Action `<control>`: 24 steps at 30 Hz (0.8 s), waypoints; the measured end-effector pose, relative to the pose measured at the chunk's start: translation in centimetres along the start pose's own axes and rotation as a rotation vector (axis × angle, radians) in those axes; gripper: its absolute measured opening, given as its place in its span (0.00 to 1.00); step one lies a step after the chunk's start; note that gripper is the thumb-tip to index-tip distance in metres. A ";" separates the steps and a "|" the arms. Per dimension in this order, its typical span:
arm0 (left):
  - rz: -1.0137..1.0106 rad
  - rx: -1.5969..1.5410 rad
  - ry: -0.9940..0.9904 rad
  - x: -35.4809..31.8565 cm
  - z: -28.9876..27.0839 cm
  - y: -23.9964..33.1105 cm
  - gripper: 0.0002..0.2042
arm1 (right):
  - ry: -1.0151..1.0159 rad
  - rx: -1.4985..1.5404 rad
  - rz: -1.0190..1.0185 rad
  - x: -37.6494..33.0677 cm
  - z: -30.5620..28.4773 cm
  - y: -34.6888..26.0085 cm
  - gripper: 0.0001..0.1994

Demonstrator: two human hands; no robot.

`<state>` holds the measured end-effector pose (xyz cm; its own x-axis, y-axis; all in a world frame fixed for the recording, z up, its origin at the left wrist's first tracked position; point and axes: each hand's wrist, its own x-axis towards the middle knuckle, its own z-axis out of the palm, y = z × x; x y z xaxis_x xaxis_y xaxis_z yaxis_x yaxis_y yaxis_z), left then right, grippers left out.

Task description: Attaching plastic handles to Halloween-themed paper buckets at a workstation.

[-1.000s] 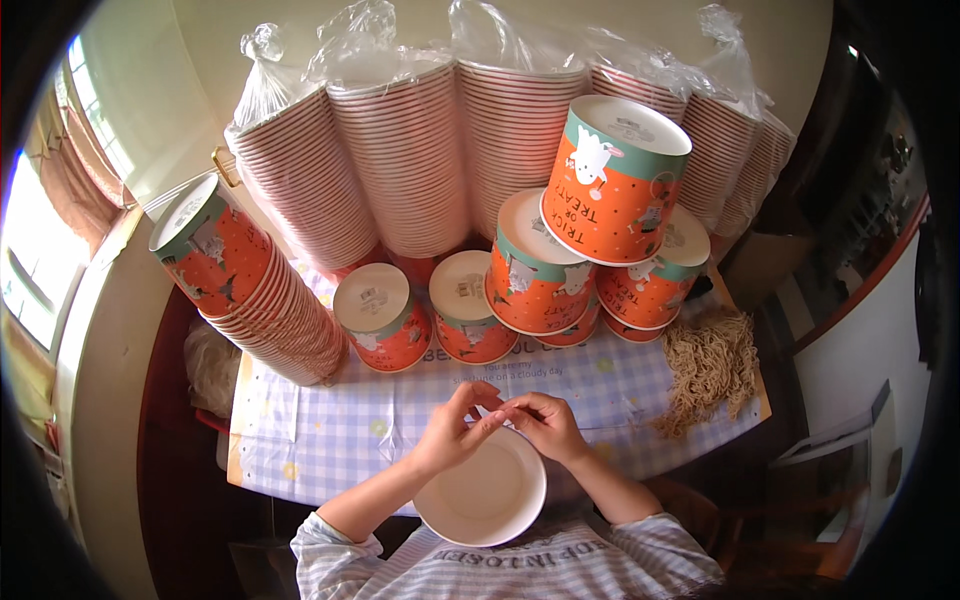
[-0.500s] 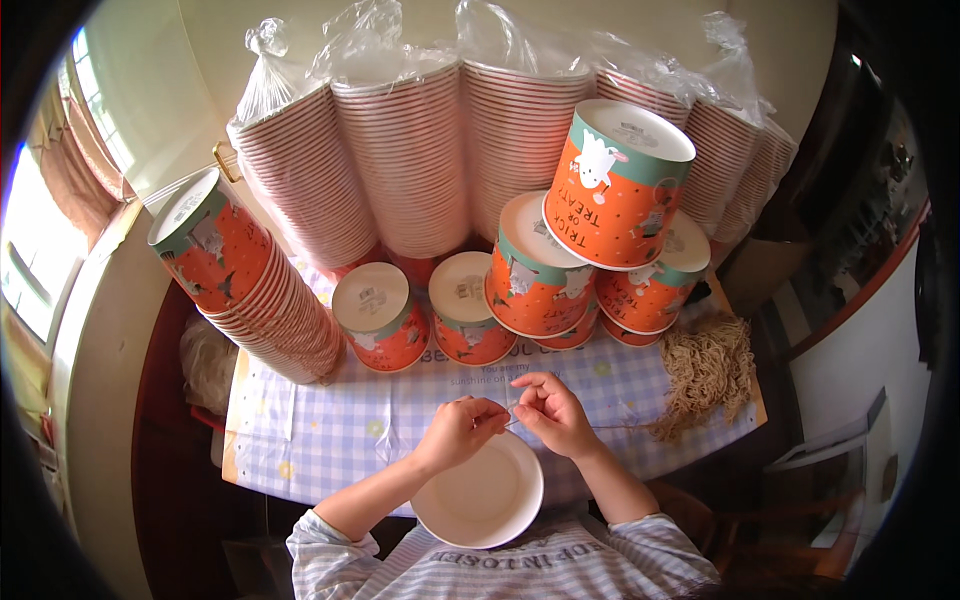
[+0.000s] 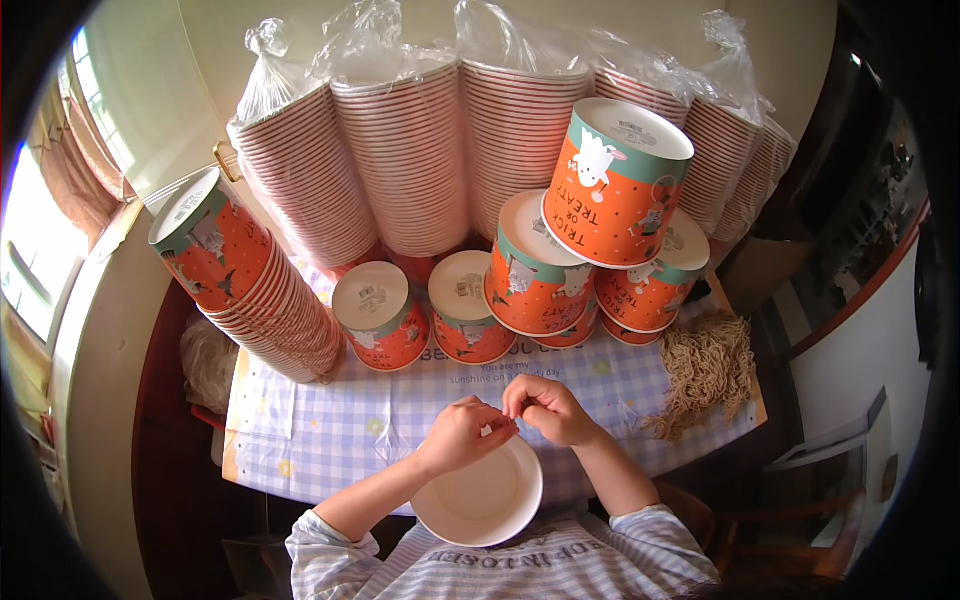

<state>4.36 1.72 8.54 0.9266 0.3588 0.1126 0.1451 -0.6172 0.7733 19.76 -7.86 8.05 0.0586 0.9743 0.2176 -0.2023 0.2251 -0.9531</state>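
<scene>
Between my forearms, in front of my striped shirt, a white-lined paper bucket (image 3: 478, 505) rests with its open mouth facing up. Above its far rim my left hand (image 3: 468, 432) is closed, thumb and fingers pinched together. My right hand (image 3: 550, 410) meets it there, its fingers curled over in a pinch. The fingertips hide most of what they grip. A thin tan cord ran from this spot half a second ago; now hardly any of it shows. To the right lies a tangled bundle of tan cords (image 3: 708, 375) on the checked tablecloth (image 3: 330, 440).
Upside-down orange and green buckets (image 3: 375, 318) stand across the table, some piled up with one bucket (image 3: 620, 185) on top. A tall nested stack (image 3: 265, 310) leans at the left. Behind, several bucket stacks wrapped in clear plastic (image 3: 400, 150) line the wall.
My right hand has turned over and come in to my left, its spread fingers now curled down. The cord that stretched toward the bundle no longer shows there. The bucket has barely moved.
</scene>
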 end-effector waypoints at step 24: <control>-0.165 -0.235 0.017 -0.2 0.0 -1.2 0.06 | 0.070 -1.023 -0.358 -1.9 -0.7 -0.1 0.06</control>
<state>3.98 2.41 7.56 0.8909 0.4538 -0.0175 0.2070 -0.3715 0.9050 20.38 -9.73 7.60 0.0147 0.8440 0.5361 0.7465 0.3474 -0.5674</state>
